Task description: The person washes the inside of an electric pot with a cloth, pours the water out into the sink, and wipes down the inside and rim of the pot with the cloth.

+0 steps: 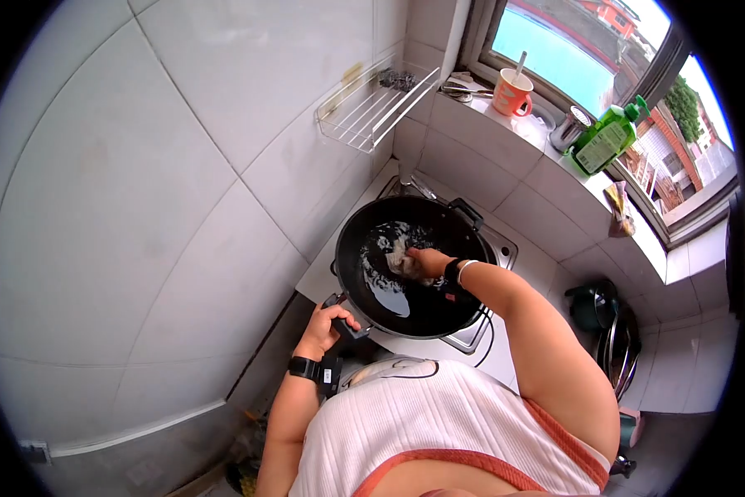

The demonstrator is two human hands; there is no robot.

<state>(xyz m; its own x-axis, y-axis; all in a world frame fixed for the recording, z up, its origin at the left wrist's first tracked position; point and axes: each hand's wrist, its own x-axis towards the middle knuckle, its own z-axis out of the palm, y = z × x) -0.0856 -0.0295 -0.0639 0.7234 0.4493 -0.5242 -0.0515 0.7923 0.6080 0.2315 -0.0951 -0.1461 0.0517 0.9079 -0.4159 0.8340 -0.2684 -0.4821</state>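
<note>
A large black wok [463, 306] with some water in it sits on the stove [474, 335]. My left hand [332, 323] is closed around the wok's near-left side handle [357, 331]. Inside the wok, my right hand [428, 262] grips a crumpled, whitish-grey cloth [400, 262] and presses it near the bottom. Wet, shiny streaks surround the cloth. A second side handle [467, 213] juts out at the wok's far right.
On the tiled wall hangs a wire rack [380, 108] with a dark scourer. The windowsill holds an orange mug [511, 93], a metal can [570, 128], a green pump bottle [606, 141] and a crumpled packet [618, 209]. Dark cookware [594, 306] stands in the right corner.
</note>
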